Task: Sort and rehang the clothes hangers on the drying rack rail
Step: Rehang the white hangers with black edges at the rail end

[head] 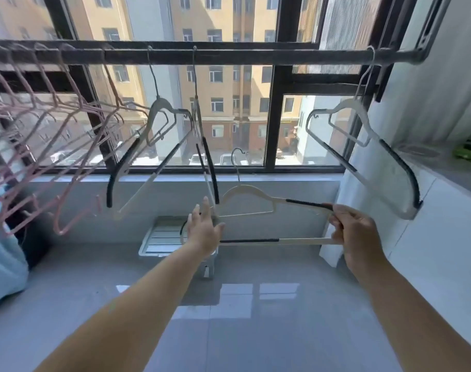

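A dark rail (229,55) runs across the window. Several pink hangers (41,124) hang bunched at its left end. Two white hangers with black grips (159,122) hang near the middle, and another white hanger (363,146) hangs at the right end. My right hand (352,229) grips the right end of a white hanger (245,197) held level below the rail, its hook pointing up. My left hand (204,229) is at that hanger's left end, fingers spread; whether it touches the hanger is unclear.
A white slatted rack (162,238) lies on the grey tiled floor (229,318) under the window sill. A light blue cloth (3,261) sits at the left edge. A white wall and ledge with green items (470,151) stand at the right.
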Tool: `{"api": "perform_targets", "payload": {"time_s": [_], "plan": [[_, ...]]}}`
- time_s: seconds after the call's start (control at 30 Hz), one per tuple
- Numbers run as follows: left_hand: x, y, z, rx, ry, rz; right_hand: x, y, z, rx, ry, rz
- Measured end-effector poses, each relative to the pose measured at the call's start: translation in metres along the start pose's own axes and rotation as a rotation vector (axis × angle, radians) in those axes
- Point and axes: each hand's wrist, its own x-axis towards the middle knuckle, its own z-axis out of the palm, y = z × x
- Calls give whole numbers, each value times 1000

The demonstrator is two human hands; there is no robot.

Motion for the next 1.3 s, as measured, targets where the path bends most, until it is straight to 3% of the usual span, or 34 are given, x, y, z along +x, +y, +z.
{"api": "perform_targets", "payload": {"time_s": [0.2, 0.33, 0.5, 0.57, 0.73, 0.87, 0.93, 1.17, 1.3], "plan": [[12, -39, -32, 145, -46, 87, -5, 16, -11, 34, -82, 60], [3, -47, -42, 127, -178, 122, -7, 27, -12, -7, -17, 22], [-14, -51, -40, 8, -304, 78, -7, 47, -12, -618, 192, -138], [-20, -49, -32, -87, -306, 31, -19, 52, -7, -763, 195, -195], [-31, -21, -3, -515, -349, -152, -80, 67, 24, -825, -109, -230], [-39, 15, 16, -783, -312, -248, -132, 73, 52, -771, -467, -143], [-44, 36, 23, -831, -302, -257, -151, 74, 65, -718, -532, -99], [-69, 111, 25, -928, -340, -137, -138, 49, 56, -644, -225, -233], [-88, 137, 0, -765, -346, 154, -130, 18, 38, -622, -113, -294]]}}
